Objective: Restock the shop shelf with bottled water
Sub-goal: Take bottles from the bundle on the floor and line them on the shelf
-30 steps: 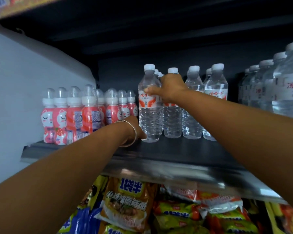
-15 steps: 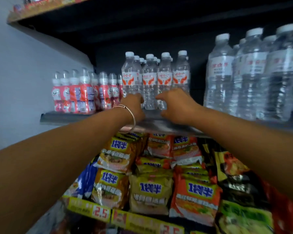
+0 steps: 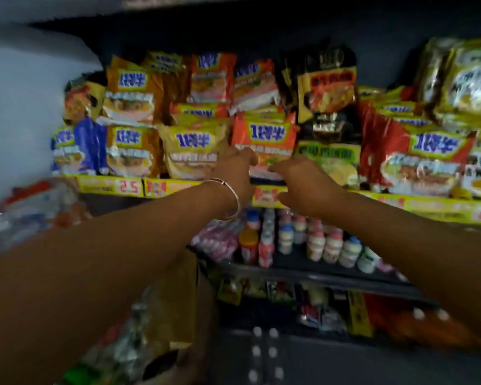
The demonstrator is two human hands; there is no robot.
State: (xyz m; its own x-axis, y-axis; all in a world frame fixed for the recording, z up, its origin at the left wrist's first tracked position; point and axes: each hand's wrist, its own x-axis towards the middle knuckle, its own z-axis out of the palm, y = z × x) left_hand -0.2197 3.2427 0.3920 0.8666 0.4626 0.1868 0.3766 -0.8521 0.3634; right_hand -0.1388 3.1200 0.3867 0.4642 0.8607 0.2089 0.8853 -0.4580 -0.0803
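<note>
Both my arms reach forward in a blurred view. My left hand (image 3: 235, 168), with a silver bangle on the wrist, and my right hand (image 3: 303, 183) hover side by side in front of the noodle shelf (image 3: 439, 207). Their fingers are loosely curled and hold nothing. The shelf with the water bottles is out of view. Several white bottle caps (image 3: 264, 351) show in two rows low down in the centre. A blurred plastic-wrapped pack of bottles (image 3: 128, 337) lies at the lower left.
Noodle packets (image 3: 195, 145) fill the shelf behind yellow price strips. Below it, small yoghurt-drink bottles (image 3: 325, 243) stand on a dark shelf. A pale wall (image 3: 20, 112) closes the left side. More wrapped goods (image 3: 31, 207) sit at the far left.
The view has dropped from the water shelf to the noodle shelf and below. Both hands have come away from the water bottles and down, with nothing in them.
</note>
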